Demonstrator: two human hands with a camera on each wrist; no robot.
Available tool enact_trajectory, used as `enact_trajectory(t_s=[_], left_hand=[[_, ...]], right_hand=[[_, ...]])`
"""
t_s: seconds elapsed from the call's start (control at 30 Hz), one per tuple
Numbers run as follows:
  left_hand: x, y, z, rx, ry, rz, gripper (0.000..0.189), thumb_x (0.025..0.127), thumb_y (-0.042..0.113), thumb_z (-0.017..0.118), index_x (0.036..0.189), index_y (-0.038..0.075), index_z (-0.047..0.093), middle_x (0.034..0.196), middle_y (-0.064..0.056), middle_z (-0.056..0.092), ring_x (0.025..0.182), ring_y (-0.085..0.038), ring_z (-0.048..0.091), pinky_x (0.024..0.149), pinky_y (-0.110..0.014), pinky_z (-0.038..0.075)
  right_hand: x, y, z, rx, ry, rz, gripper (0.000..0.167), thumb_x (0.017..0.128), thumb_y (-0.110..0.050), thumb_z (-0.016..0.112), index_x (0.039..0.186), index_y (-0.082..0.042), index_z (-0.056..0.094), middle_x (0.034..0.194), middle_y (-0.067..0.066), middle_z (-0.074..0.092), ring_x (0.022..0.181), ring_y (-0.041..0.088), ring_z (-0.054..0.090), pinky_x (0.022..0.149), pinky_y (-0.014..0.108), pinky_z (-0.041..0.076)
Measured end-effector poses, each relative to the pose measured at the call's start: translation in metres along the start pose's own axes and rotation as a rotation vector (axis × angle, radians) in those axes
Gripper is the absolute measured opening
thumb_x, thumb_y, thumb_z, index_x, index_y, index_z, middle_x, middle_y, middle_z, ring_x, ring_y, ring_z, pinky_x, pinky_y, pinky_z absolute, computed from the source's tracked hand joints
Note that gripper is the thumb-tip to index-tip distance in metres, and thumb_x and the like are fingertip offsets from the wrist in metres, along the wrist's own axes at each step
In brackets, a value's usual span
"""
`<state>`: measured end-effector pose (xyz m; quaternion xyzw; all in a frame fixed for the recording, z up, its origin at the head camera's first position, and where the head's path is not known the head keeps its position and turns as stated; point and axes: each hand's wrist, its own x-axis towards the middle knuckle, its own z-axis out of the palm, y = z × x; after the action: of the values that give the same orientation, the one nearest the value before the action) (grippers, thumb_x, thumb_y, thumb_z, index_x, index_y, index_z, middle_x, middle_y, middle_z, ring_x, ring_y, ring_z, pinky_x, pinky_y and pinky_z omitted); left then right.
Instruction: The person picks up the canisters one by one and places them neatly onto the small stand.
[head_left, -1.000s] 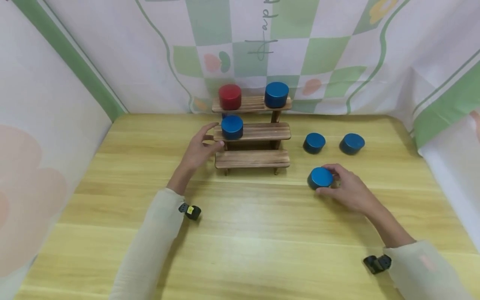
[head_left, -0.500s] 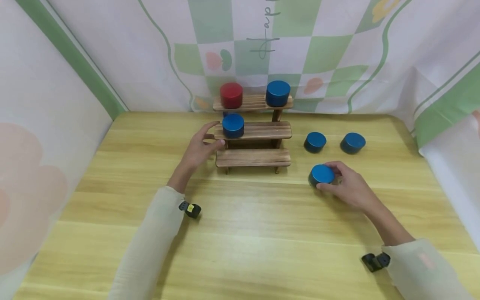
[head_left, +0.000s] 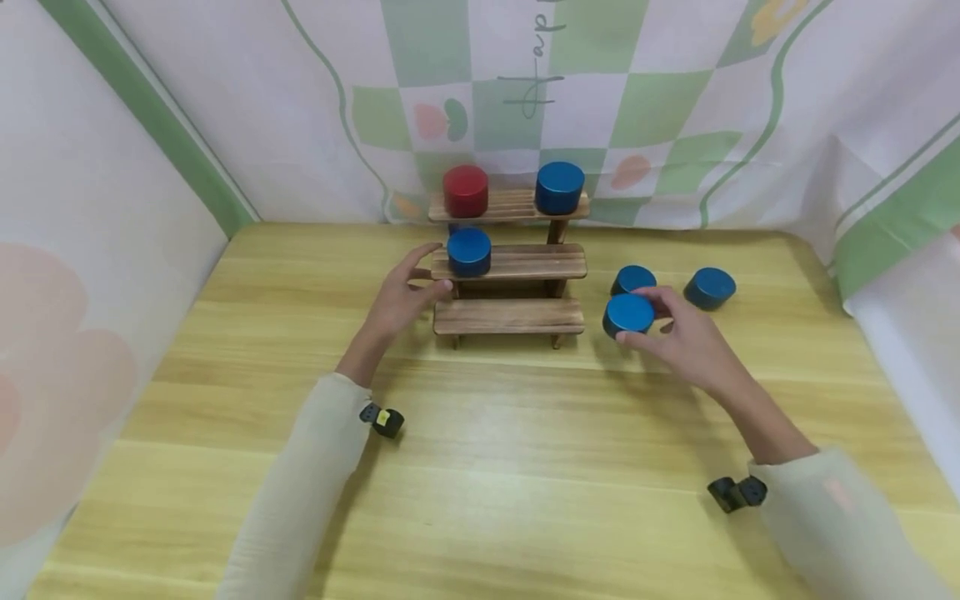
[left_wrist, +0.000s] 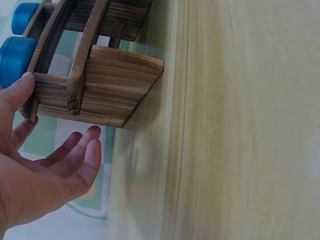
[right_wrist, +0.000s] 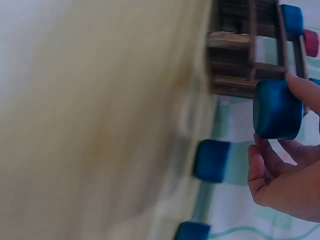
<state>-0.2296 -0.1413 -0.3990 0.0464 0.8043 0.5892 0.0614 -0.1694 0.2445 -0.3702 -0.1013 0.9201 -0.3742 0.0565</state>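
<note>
A three-tier wooden shelf [head_left: 517, 317] stands at the back of the table. My left hand [head_left: 397, 304] holds the left end of its middle tier between thumb and forefinger; in the left wrist view the other fingers [left_wrist: 92, 160] are off the wood. A red cylinder [head_left: 466, 192] and a blue cylinder [head_left: 559, 188] sit on the top tier, and another blue cylinder [head_left: 468, 252] on the middle tier's left end. To the right of the shelf, my right hand [head_left: 690, 342] grips a blue cylinder [right_wrist: 277, 110] by its side, raised off the table.
Two more blue cylinders, a nearer one [head_left: 633, 278] partly covered by the held one and a farther one [head_left: 709, 288], rest on the wooden table [head_left: 480, 467] right of the shelf. A patterned curtain [head_left: 585, 108] hangs behind.
My right hand has lifted the blue cylinder off the table and carried it away from me and slightly left, toward the shelf. The left hand has stayed on the shelf.
</note>
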Motion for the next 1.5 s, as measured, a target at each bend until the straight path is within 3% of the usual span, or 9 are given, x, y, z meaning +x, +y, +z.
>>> enact_trajectory(t_s=[0.2,0.57,0.77,0.97,1.23,1.5], left_hand=[[0.0,0.0,0.001,0.003,0.005,-0.006,0.06,0.097,0.023,0.069,0.152,0.027,0.043,0.14,-0.018,0.049,0.123,-0.034,0.051,0.091,-0.052,0.052],[0.0,-0.003,0.003,-0.001,0.002,0.026,0.06,0.098,0.022,0.069,0.152,0.023,0.043,0.14,-0.017,0.05,0.122,-0.033,0.052,0.084,-0.052,0.054],[0.001,-0.007,0.008,-0.009,-0.011,0.041,0.06,0.098,0.022,0.068,0.152,0.023,0.043,0.132,-0.018,0.056,0.117,-0.031,0.056,0.076,-0.055,0.055],[-0.001,-0.008,0.013,-0.039,-0.007,0.04,0.061,0.097,0.022,0.069,0.152,0.024,0.043,0.131,-0.019,0.056,0.116,-0.032,0.057,0.078,-0.055,0.055],[-0.002,-0.006,0.009,-0.014,0.003,0.058,0.06,0.097,0.022,0.069,0.152,0.021,0.044,0.135,-0.019,0.053,0.119,-0.032,0.054,0.081,-0.054,0.055],[-0.003,-0.001,0.002,0.009,0.017,0.046,0.06,0.098,0.021,0.068,0.152,0.019,0.043,0.137,-0.02,0.052,0.119,-0.034,0.054,0.083,-0.052,0.055]], right_hand=[[0.018,-0.031,-0.002,0.048,0.039,0.0,0.077,0.091,-0.04,0.074,0.15,-0.004,0.038,0.135,0.023,0.049,0.118,0.039,0.048,0.093,0.053,0.042],[0.052,-0.068,0.018,0.119,0.103,-0.063,0.068,0.089,-0.031,0.078,0.139,-0.001,0.043,0.128,0.017,0.052,0.116,0.032,0.047,0.093,0.046,0.04],[0.062,-0.075,0.025,0.094,0.102,-0.052,0.066,0.09,-0.03,0.077,0.14,-0.002,0.044,0.127,0.018,0.053,0.115,0.034,0.048,0.093,0.049,0.041],[0.067,-0.074,0.03,0.086,0.119,-0.038,0.066,0.089,-0.031,0.078,0.14,-0.003,0.046,0.126,0.019,0.056,0.114,0.034,0.051,0.094,0.051,0.043],[0.073,-0.073,0.034,0.099,0.115,-0.043,0.069,0.089,-0.034,0.078,0.142,-0.003,0.046,0.13,0.019,0.056,0.118,0.033,0.052,0.1,0.052,0.042],[0.066,-0.071,0.021,0.114,0.099,-0.018,0.072,0.091,-0.041,0.074,0.145,-0.006,0.044,0.133,0.016,0.054,0.123,0.037,0.045,0.099,0.055,0.04]])
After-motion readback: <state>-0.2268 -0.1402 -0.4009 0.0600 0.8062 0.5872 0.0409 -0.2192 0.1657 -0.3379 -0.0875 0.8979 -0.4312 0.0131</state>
